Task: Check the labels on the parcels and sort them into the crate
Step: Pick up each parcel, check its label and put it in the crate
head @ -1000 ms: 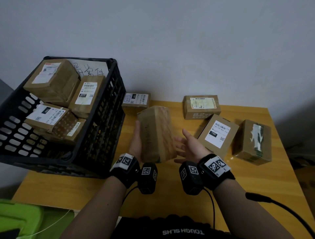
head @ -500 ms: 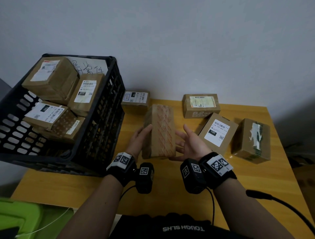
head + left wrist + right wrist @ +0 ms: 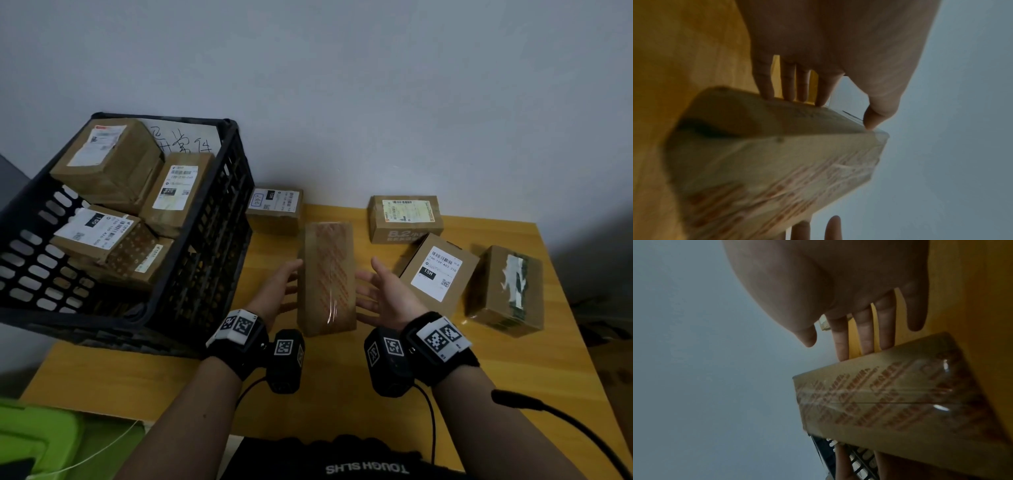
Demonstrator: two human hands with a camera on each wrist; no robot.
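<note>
Head view shows straight-fingered left hand and right hand pressing the oblong brown cardboard parcel, its red-printed tape illegible, no label visible.

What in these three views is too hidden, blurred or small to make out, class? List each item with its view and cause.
- Held parcel: no shipping label shows in any view; its other faces are turned away.
- Left wrist view: tape print is motion-blurred.
- Head view: label text on the crate parcels is too small.
- Left hand: fingers hidden behind the parcel.

yellow table, black crate, four cardboard parcels
</note>
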